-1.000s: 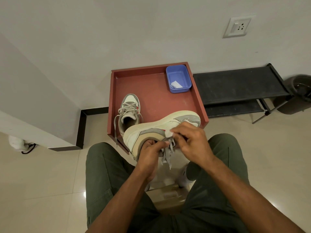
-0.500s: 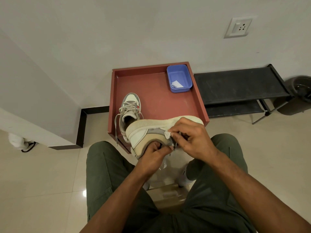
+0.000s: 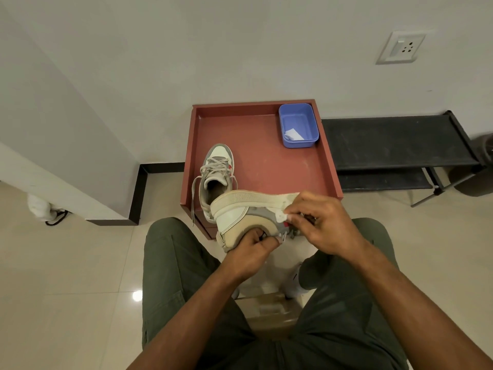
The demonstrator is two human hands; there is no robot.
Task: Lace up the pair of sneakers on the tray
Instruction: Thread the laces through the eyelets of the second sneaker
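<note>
A blue plastic tub [image 3: 298,124] holds a white scrap [image 3: 293,134] — beside it a black rack [image 3: 394,141], a wall socket [image 3: 401,46] above.

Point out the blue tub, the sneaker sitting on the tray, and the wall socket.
blue tub [image 3: 306,121], head view, on its bare inner floor.
sneaker on the tray [image 3: 219,153], head view, on its white toe cap.
wall socket [image 3: 400,47], head view, middle of the faceplate.

Both forearms reach forward, bare. Left hand [image 3: 249,247] fingers curled, gripping sneaker [image 3: 240,214] collar. Right hand [image 3: 324,222] knuckles up, fingertips pinching lace [image 3: 289,232].
</note>
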